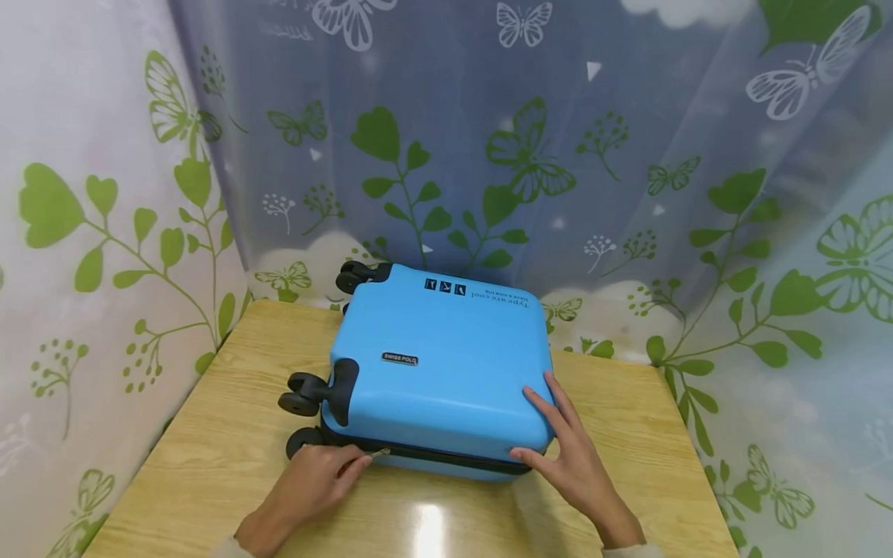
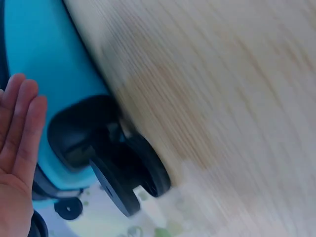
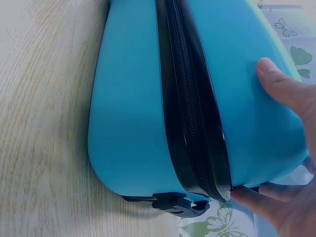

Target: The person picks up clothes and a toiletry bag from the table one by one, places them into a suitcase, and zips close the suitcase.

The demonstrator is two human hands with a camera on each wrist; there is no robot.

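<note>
A light-blue hard-shell suitcase [image 1: 446, 349] lies flat on the table, its black wheels [image 1: 301, 394] pointing left. Along its near side runs a black zipper [image 1: 460, 459]. At the left part of that zipper, my left hand [image 1: 314, 474] pinches a small metal zipper pull [image 1: 380, 452] between thumb and fingers. My right hand [image 1: 568, 457] rests on the near right corner, fingers spread over the shell. In the right wrist view, its thumb [image 3: 279, 81] lies against the blue side, with other fingertips by the zipper's end.
The wooden table [image 1: 621, 418] extends around the suitcase. Patterned curtains [image 1: 446, 155] with leaves and butterflies enclose the back and both sides. A black fitting [image 3: 180, 203] sticks out at the suitcase's end in the right wrist view.
</note>
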